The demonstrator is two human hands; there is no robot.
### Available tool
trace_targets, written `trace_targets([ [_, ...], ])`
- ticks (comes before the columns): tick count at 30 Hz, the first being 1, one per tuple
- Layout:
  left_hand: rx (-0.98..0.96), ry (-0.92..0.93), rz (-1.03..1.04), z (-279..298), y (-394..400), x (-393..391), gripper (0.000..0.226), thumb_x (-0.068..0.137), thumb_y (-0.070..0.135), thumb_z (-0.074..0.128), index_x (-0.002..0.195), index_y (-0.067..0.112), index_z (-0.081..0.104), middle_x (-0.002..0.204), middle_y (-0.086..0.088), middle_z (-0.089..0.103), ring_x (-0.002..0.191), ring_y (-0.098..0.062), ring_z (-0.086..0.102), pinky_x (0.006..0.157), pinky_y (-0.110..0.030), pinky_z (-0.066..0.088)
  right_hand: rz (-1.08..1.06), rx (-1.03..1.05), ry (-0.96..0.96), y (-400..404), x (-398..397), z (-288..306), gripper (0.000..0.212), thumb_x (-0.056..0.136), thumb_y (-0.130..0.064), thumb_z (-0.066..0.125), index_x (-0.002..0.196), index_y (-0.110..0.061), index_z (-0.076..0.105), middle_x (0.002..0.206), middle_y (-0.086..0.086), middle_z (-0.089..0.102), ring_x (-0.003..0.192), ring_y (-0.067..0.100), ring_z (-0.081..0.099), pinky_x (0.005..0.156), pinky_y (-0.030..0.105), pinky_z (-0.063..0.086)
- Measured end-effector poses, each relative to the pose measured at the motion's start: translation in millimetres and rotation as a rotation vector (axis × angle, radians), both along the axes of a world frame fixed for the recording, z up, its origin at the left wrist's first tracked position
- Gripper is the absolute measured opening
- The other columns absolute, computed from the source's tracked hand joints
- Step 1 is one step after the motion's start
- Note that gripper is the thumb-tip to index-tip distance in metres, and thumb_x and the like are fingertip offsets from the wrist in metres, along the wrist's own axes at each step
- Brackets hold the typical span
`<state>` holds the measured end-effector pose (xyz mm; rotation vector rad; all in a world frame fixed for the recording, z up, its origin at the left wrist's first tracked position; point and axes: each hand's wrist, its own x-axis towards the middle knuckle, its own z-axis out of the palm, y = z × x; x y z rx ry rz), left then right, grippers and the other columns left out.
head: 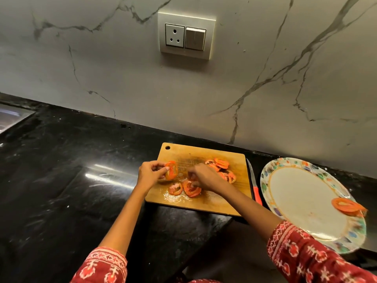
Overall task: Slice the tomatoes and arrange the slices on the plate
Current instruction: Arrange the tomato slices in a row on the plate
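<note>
A wooden cutting board (206,203) lies on the black counter with several tomato slices on it. My left hand (150,172) pinches a stack of slices (171,170) upright at the board's left edge. My right hand (204,176) reaches down onto the board, its fingertips on a flat slice (191,189); another slice (175,188) lies beside it. A heap of slices (222,164) sits behind my right hand. The patterned plate (302,193) stands to the right and carries a tomato slice (346,205) near its right rim.
A knife with a red handle (256,193) lies between the board and the plate. The counter's front edge steps back just below the board. A sink corner (12,117) shows at far left. A wall socket (185,35) sits on the marble backsplash.
</note>
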<state>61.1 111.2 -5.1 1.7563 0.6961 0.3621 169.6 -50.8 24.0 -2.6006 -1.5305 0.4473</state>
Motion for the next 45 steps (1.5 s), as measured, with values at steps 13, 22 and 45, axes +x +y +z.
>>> trace_targets([
  [13, 0.007, -0.085, 0.028, 18.5, -26.9, -4.6, 0.015, 0.080, 0.006, 0.068, 0.095, 0.003, 0.068, 0.077, -0.003, 0.066, 0.070, -0.013, 0.064, 0.055, -0.013, 0.053, -0.117, 0.115, 0.289, -9.8, -0.5, 0.7, 0.018, 0.083, -0.001, 0.061, 0.081, -0.016, 0.051, 0.078, -0.004, 0.053, 0.077, 0.012, 0.053, 0.062, 0.014, 0.040],
  [22, -0.059, -0.169, -0.039, 35.9, -63.6, 16.8, 0.013, 0.080, 0.006, 0.068, 0.093, 0.008, 0.068, 0.080, -0.002, 0.067, 0.069, -0.009, 0.065, 0.060, -0.017, 0.055, -0.306, 0.487, 0.616, -85.8, 26.6, 27.5, 0.007, 0.084, -0.003, 0.065, 0.092, -0.005, 0.066, 0.082, -0.002, 0.063, 0.073, 0.001, 0.060, 0.065, 0.014, 0.048],
  [45, -0.077, -0.039, -0.574, 7.9, -342.3, 162.7, 0.014, 0.083, 0.003, 0.064, 0.096, 0.003, 0.067, 0.083, -0.007, 0.066, 0.078, -0.018, 0.064, 0.068, -0.020, 0.056, -1.196, 0.573, 0.279, -427.9, 98.5, 18.3, 0.009, 0.074, -0.006, 0.071, 0.075, -0.013, 0.065, 0.082, 0.015, 0.070, 0.079, 0.026, 0.067, 0.077, 0.036, 0.057],
])
